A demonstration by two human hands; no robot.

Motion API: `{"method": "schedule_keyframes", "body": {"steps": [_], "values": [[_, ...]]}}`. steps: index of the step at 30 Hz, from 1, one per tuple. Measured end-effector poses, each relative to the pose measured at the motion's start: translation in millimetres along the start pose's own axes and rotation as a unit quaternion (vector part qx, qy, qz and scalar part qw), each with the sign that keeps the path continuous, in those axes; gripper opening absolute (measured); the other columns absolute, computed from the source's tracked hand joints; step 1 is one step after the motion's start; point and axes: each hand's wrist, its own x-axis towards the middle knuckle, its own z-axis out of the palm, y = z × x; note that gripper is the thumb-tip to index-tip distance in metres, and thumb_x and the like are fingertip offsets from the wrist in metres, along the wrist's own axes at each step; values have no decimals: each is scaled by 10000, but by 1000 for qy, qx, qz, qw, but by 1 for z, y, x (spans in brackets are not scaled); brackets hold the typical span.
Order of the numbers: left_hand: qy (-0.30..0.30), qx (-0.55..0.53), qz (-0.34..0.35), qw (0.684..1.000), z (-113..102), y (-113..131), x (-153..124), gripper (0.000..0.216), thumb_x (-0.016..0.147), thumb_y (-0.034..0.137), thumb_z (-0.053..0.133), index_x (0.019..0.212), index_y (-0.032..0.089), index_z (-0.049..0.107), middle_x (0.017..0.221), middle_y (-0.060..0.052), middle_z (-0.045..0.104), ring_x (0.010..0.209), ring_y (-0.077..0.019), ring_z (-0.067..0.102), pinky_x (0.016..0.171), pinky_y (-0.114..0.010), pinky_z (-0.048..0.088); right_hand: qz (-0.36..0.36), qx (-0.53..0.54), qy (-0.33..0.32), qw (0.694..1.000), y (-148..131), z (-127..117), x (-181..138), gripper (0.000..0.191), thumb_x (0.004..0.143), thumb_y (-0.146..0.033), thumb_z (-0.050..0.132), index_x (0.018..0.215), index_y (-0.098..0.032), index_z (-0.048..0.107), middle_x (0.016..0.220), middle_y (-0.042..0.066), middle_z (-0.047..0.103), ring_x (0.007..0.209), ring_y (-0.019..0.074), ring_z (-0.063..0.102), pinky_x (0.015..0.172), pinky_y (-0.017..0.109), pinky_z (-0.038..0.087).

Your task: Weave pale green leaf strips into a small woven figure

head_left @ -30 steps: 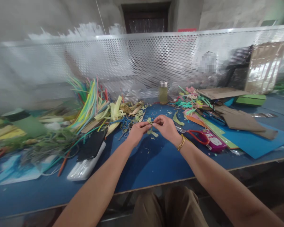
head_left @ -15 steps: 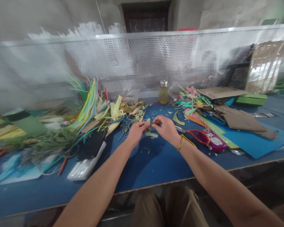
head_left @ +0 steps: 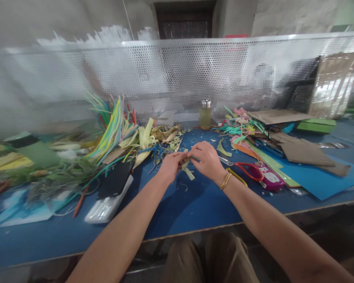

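Note:
My left hand (head_left: 171,164) and my right hand (head_left: 205,158) meet above the blue table, fingertips pressed together. Between them they pinch a narrow pale green strip (head_left: 189,173), one end of which hangs below the fingers. Whether it is paper or husk I cannot tell, and the pinched part is hidden by the fingers. Right of my right hand lie scissors with red handles (head_left: 247,169), partly over a purple packet (head_left: 271,177). A curled pale green scrap (head_left: 223,147) rests just beyond that hand.
A pile of pale husk-like leaves (head_left: 147,135) and coloured stems (head_left: 110,129) is on the left, near a black phone (head_left: 116,179) on a white pack (head_left: 109,208). A glass jar (head_left: 205,116) stands by the perforated metal screen (head_left: 182,78). Brown cardboard (head_left: 305,151) covers blue sheets (head_left: 327,177) on the right.
My right hand's fingers have curled further over the pinch point. The pale green strip's hanging end has turned from lying sideways to slanting downward. The whole view has shifted slightly.

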Motion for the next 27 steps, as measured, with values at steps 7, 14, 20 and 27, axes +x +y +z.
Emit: {"method": "schedule_keyframes", "body": {"steps": [7,14,20,27], "values": [[4,20,36,999,2,3,1,256,595,353,819,662,149,679,579,11,545,510,-79,418,494,-233,305,99,105,53,988,2,6,-3,72,846,-242,615,792,-215,653,832,36,675,819,185,589,811,326,440],[8,129,125,984,1,9,-3,270,662,407,788,638,158,687,561,13,536,572,-106,437,551,-244,331,196,203,67,957,3,11,-1,158,825,-311,624,711,-206,596,721,9,644,690,148,571,686,270,454],[10,137,132,982,0,8,-1,245,667,394,783,709,167,702,656,-4,621,630,-126,509,606,-250,380,242,272,94,926,3,18,-1,170,782,-335,639,700,-208,561,656,-17,574,588,118,489,575,248,412],[-19,159,126,979,-3,11,-1,261,670,405,784,674,160,693,626,-4,596,598,-115,473,587,-247,361,220,224,110,943,7,17,-3,153,775,-318,651,699,-210,575,795,22,628,787,166,560,783,309,442]]}}
